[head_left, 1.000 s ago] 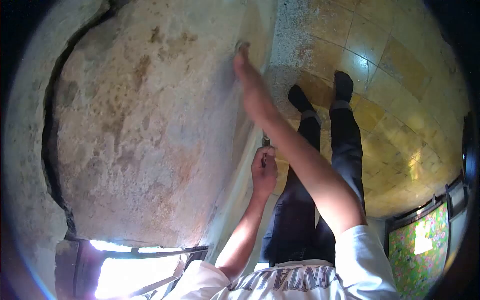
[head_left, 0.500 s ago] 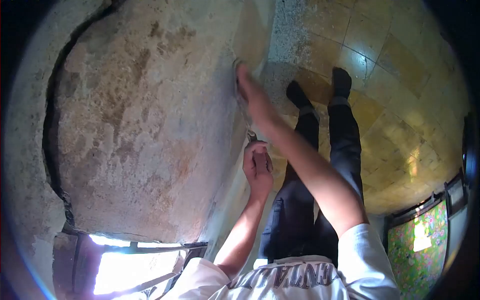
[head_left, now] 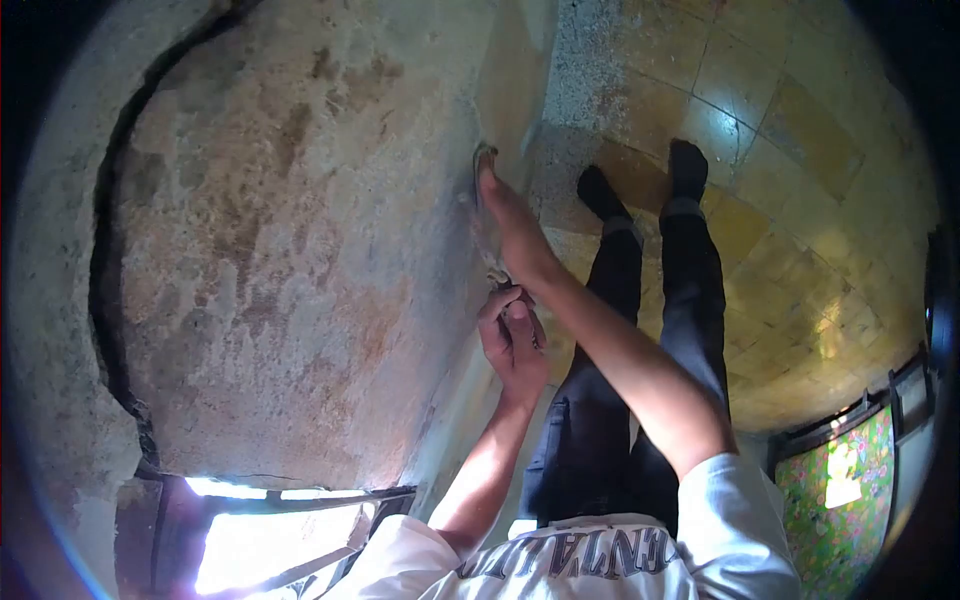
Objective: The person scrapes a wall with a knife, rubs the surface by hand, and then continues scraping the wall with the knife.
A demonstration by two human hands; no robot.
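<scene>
My right hand [head_left: 489, 178] is at the stained wall [head_left: 300, 230], arm stretched out across my left. It is closed around a thin, dark-edged piece that lies against the wall surface; its kind does not show. Nearer to me, my left hand [head_left: 513, 335] is raised beside the wall under my right forearm, with its fingers curled in. A small pale and dark piece [head_left: 497, 275] sticks out just beyond those fingers, but most of whatever is in them is hidden.
Pale dust [head_left: 590, 90] lies on the tiled floor [head_left: 740, 180] along the wall's foot. My feet stand on the tiles close to the wall. A long dark crack [head_left: 105, 250] runs through the wall. A bright window [head_left: 270, 540] and a flowered green cloth [head_left: 840, 480] are at the edges.
My right hand has slid a little along the wall back toward me, and its motion blur is gone. My left hand has shifted and turned slightly, staying closed.
</scene>
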